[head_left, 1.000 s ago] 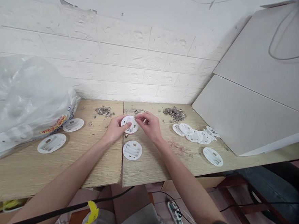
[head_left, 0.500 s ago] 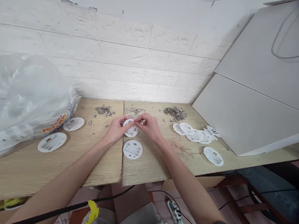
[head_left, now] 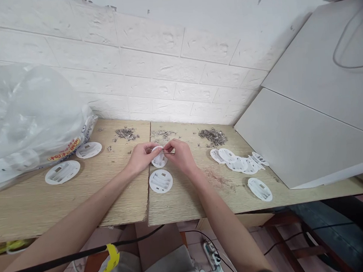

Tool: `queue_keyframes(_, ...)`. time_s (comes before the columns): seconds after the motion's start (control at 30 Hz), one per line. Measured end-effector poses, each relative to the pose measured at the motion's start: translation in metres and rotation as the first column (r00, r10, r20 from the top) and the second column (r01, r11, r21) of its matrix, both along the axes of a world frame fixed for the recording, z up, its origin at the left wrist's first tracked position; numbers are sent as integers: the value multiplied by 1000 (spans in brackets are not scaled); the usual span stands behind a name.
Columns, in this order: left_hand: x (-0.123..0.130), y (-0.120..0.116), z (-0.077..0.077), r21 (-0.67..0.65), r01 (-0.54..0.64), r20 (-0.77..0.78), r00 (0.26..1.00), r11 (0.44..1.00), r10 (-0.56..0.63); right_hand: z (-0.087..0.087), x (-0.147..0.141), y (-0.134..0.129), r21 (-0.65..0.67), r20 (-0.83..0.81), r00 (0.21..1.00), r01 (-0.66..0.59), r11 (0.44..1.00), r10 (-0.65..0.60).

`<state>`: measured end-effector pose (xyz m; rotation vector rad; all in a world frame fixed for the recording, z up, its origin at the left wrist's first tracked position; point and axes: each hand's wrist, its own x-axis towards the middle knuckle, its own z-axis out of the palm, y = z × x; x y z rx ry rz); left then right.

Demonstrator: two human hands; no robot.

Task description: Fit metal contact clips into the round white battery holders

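My left hand [head_left: 143, 157] grips a round white plastic battery-compartment cover [head_left: 159, 159] by its left edge, thumb on top. At the cover's upper right edge my right hand [head_left: 179, 152] has its thumb and forefinger pinched together, on a small part too tiny to make out clearly. Just below the held cover lies a second round white cover [head_left: 161, 181], flat on the table. Behind my hands are loose piles of small metal pieces: one at left [head_left: 127, 134], a thinner scatter in the middle [head_left: 162, 135] and a dark heap at right [head_left: 213, 137].
Several overlapping white covers [head_left: 237, 164] lie to the right, with a single cover [head_left: 260, 189] nearer the edge. Two more rest at left by a large plastic bag [head_left: 31, 121]. White panels [head_left: 318, 134] lean at right. A black cable [head_left: 68, 258] crosses in front.
The right fingers have shifted slightly at the cover's upper edge, and the held cover has tilted a little. The left hand keeps its grip. Other things on the table stay put.
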<state>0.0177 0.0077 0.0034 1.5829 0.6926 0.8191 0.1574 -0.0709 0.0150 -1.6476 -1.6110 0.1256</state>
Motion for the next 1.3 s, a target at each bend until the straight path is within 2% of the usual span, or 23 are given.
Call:
queue_keyframes(0.2, -1, 1, -1, -63, -19, -8, 1000, 998, 19, 2, -4, 0, -14, -17, 1000, 23, 1000, -23)
queue_keyframes(0.33, -2, 3, -2, -90, -16, 24, 1000, 996, 18, 3, -4, 1, -10, -196, 980, 27, 1000, -29)
queue_keyframes(0.4, -2, 2, -1, -105, -29, 40, 999, 994, 33, 2, -3, 1, -44, -368, 929, 3, 999, -19)
queue_keyframes(0.53, -2, -2, 5, -111, -54, 78, 995, 992, 63, 1, -1, 2, -99, -680, 733, -111, 989, 14)
queue_keyframes(0.6, -2, -4, 8, -110, -47, 85, 995, 993, 57, 2, -1, 3, -108, -739, 674, -142, 984, 16)
queue_keyframes(0.73, -2, -4, 8, -120, -31, 66, 997, 992, 39, 3, -3, 2, -138, -788, 616, -164, 977, -7)
queue_keyframes(0.83, -3, -1, 5, -87, -24, 32, 999, 996, 27, 2, -5, 2, -134, -796, 605, -166, 977, -7)
queue_keyframes(0.97, -4, 2, 0, -26, -26, -6, 1000, 999, 25, -1, -5, 3, -150, -734, 679, -145, 978, -13)
queue_keyframes(1.03, -5, 2, 0, -73, -36, 18, 999, 997, 37, -1, -3, 4, -147, -731, 683, -138, 979, -14)
queue_keyframes(1.1, -5, 1, 4, -194, 4, 101, 995, 981, 16, -1, -1, 5, -121, -793, 609, -137, 983, -13)
queue_keyframes(1.17, -5, 0, 10, -301, 126, 221, 973, 945, -59, 0, 1, 6, -89, -882, 471, -140, 986, -12)
queue_keyframes(1.23, -5, 0, 16, -324, 253, 317, 937, 912, -147, 1, 2, 7, -68, -936, 350, -149, 986, -12)
queue_keyframes(1.3, -6, 1, 19, -311, 299, 358, 916, 902, -180, 1, 2, 7, -76, -948, 316, -170, 983, -19)
